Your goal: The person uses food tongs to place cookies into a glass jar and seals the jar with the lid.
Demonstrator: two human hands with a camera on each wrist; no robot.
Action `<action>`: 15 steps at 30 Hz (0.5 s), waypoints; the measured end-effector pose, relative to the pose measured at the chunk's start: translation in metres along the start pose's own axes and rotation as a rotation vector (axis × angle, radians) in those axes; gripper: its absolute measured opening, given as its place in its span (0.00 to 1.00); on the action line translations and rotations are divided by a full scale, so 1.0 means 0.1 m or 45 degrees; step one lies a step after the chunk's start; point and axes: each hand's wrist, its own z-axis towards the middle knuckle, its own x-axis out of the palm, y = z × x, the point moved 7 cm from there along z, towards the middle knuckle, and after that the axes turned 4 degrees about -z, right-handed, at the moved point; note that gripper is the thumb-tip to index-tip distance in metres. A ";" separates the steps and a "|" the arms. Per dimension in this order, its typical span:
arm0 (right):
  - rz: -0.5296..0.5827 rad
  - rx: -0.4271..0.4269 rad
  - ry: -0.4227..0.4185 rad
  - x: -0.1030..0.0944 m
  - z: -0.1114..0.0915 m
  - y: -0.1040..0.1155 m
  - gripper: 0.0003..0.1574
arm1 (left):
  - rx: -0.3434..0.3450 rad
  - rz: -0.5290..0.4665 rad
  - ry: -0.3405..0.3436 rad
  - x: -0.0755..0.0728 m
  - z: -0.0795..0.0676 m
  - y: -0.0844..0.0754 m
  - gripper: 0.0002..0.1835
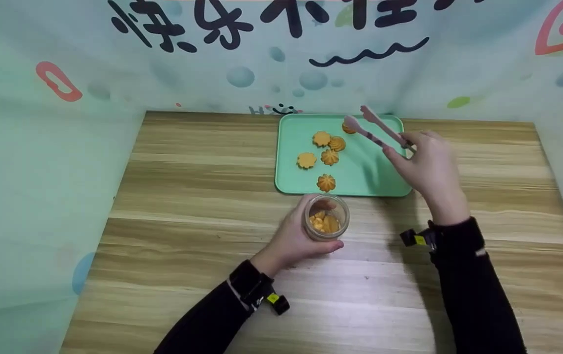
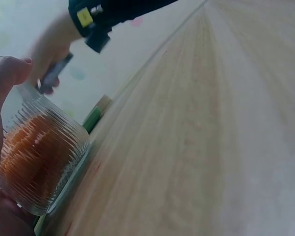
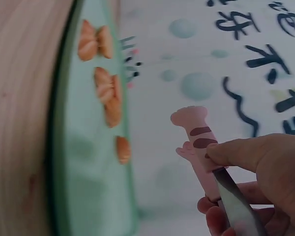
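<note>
My left hand [image 1: 297, 235] grips a ribbed clear jar [image 1: 327, 238] from its left side, fingers behind and thumb in front. Cookies [image 2: 37, 152] fill its lower part, and its mouth faces up. My right hand [image 1: 431, 160] holds pink paw-tipped tongs [image 3: 199, 132] between thumb and fingers; their tips stand apart with nothing between them, over the far right of the green tray [image 1: 384, 179]. Several flower-shaped cookies lie on that tray, one cookie [image 1: 326, 183] near its front edge and another cookie [image 1: 349, 127] partly hidden under the tongs.
The tray lies on a wood-grain table [image 1: 188, 196] near its back edge. Behind it rises a pale printed cloth [image 1: 203, 83] with black lettering, which also hangs along both sides.
</note>
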 end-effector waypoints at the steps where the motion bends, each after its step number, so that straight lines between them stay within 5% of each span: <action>1: -0.004 -0.001 0.030 0.07 0.04 -0.02 0.29 | 0.009 -0.004 0.001 0.00 0.00 0.00 0.50; 15: -0.102 0.123 0.208 0.47 0.32 -0.16 0.32 | -0.021 -0.001 -0.002 0.01 0.00 0.00 0.50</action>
